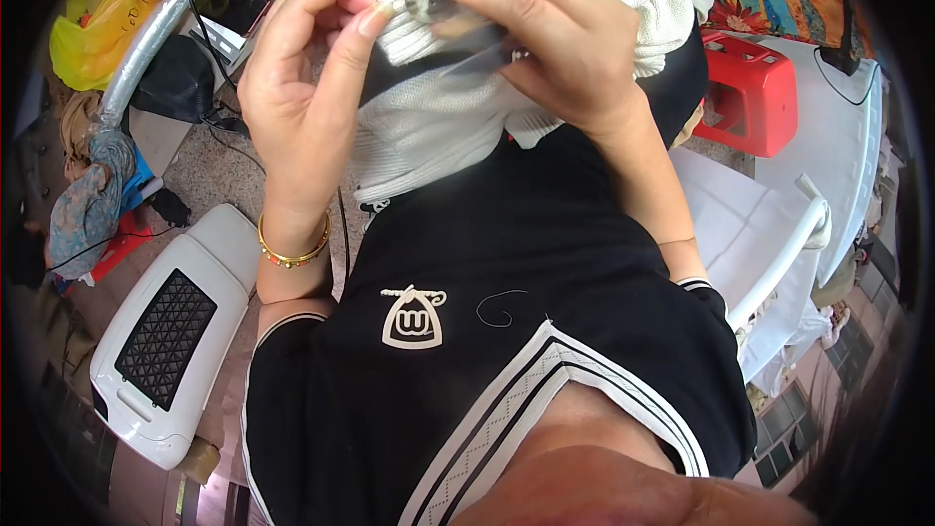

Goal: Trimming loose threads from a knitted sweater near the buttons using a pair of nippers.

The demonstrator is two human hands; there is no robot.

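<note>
A white knit garment [429, 141] lies across the lap, likely for support; the left hand [302, 73] pinches its ribbed edge, the right hand [575, 54] fingering a round ring [421, 2] (pinching or not, I cannot tell).

Blur is softening the fingers of the right hand [575, 44]; the small round piece [423, 0] near its index fingertip is appearing too indistinct to identify. That hand is partly covering the white knit garment [438, 136], which is extending beyond the upper edge.
</note>
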